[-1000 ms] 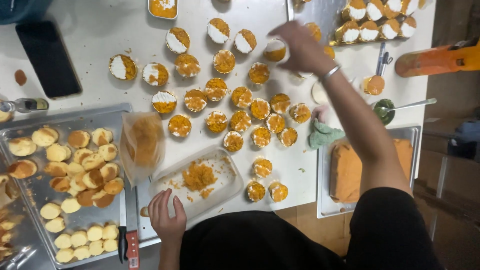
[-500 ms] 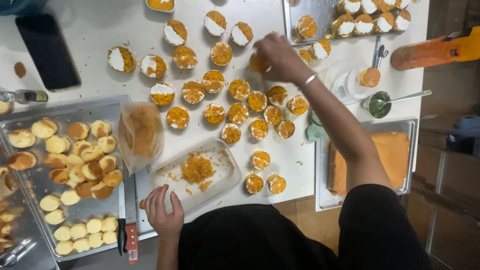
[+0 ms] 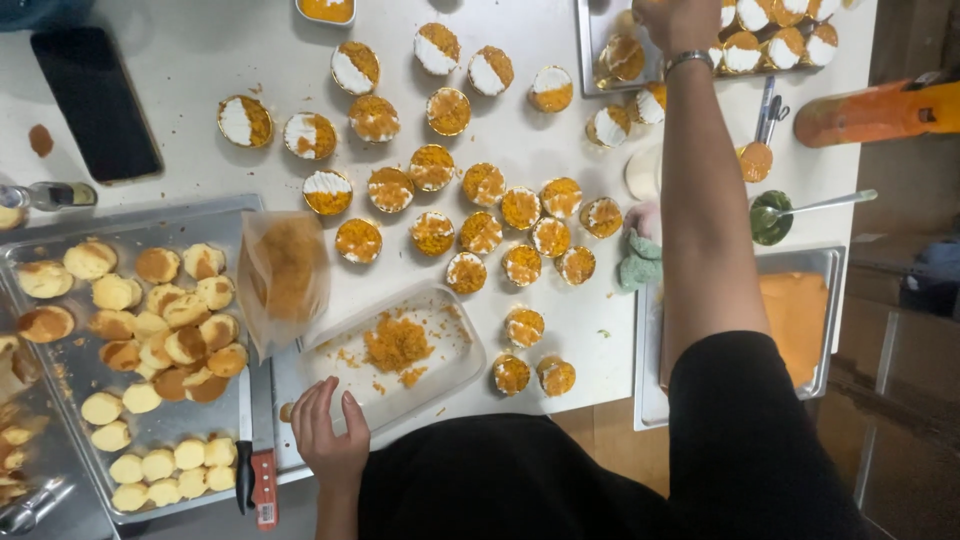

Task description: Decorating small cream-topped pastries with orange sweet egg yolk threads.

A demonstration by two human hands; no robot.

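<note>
Three topped cakes (image 3: 528,358) sit beside one crumb tray (image 3: 455,375); left hand (image 3: 328,435) lies open, right hand's (image 3: 675,22) grip unclear.

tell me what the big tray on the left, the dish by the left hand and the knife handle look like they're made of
Tray: bare metal, dull silver sheen with faint reflections.
Dish: probably clear plastic, since the white table shows through its walls; could be glass.
Knife handle: red with pale rivets, likely plastic, though painted wood can't be ruled out.
The left hand rests beside the dish.

Bright even overhead light, soft shadows, slight blur throughout.
</note>
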